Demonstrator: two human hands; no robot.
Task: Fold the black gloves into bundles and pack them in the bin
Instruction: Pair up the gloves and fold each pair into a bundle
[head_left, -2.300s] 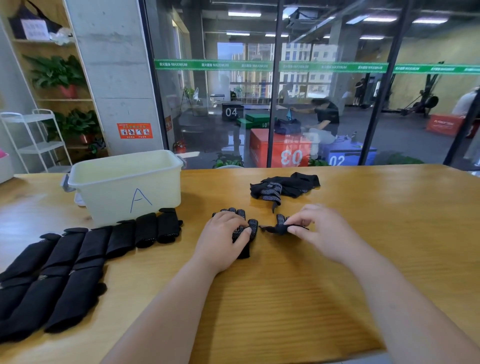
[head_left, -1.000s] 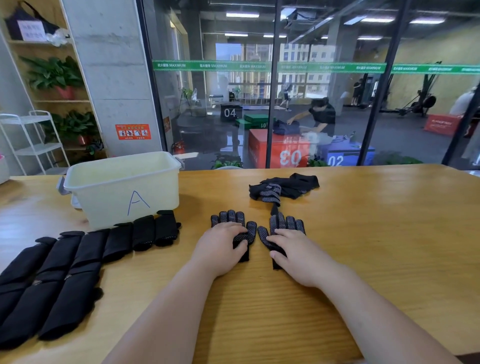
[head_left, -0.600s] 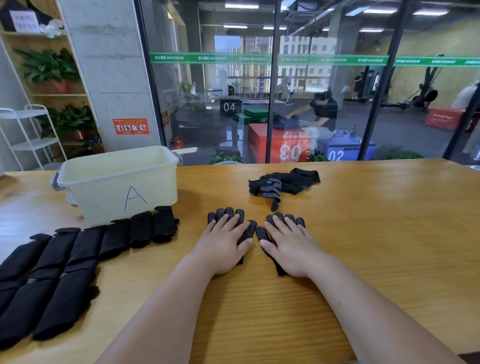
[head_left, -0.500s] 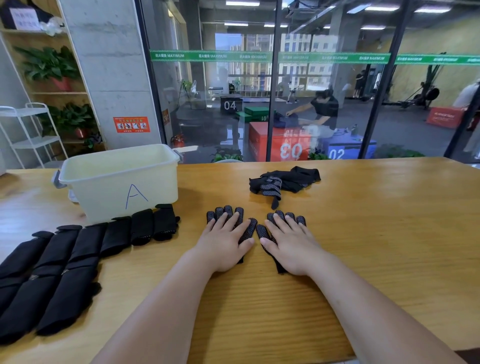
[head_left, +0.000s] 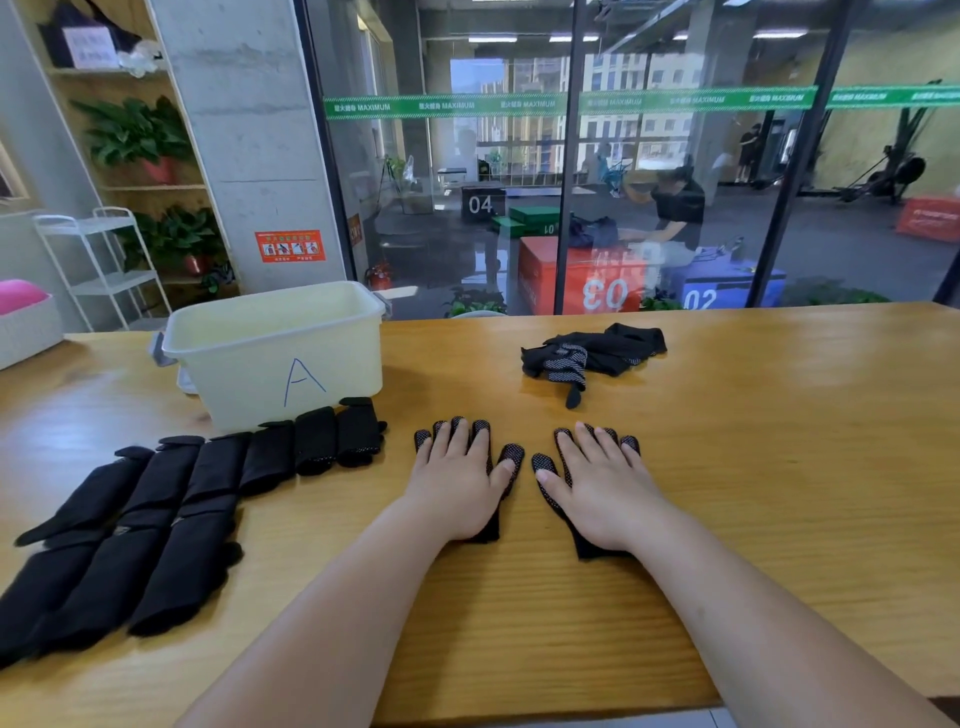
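Since two seconds ago the right black dot-textured glove (head_left: 544, 464) has been laid out flat. It is pressed to the yellow wooden table (head_left: 779, 478) by the right hand (head_left: 602, 488), fingers straight and splayed. The left black dot-textured glove (head_left: 511, 454), just beside it, is covered likewise by the left hand (head_left: 457, 486). Nothing is gripped. Farther off lies a loose heap of black gloves (head_left: 597, 353). At left, rows of folded black bundles (head_left: 208, 478) lie near the cream plastic bin (head_left: 234, 387) marked A.
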